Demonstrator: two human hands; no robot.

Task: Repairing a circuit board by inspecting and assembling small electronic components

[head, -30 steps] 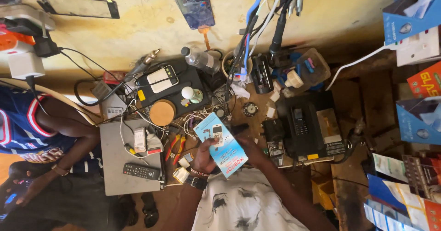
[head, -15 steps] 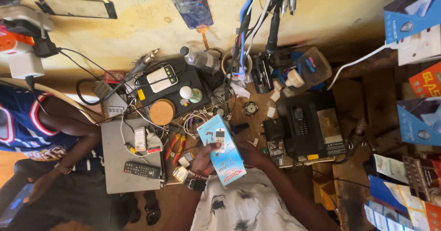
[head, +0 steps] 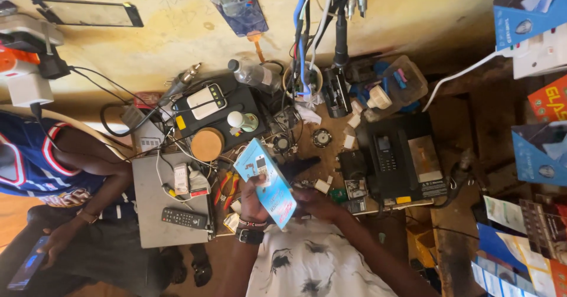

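I hold a light blue phone box (head: pixel 267 180) upright over the cluttered workbench, its printed face toward me. My left hand (head: pixel 253 198), with a watch and beaded band at the wrist, grips the box's left side. My right hand (head: pixel 316 202) is at the box's lower right edge, fingers curled against it. Below the hands my white patterned shirt (head: pixel 310 261) fills the bottom of the view.
The workbench (head: pixel 455 155) carries a black soldering station (head: pixel 215 111), a grey laptop (head: pixel 155 205) with a remote (head: pixel 183 217), a black desk phone (head: pixel 396 155), tangled cables and small parts. Another person in a blue jersey (head: pixel 35 167) sits at left. Boxed goods (head: pixel 534 149) line the right.
The box has tilted slightly and shifted a little lower in my hands. My right hand has come closer under its lower edge.
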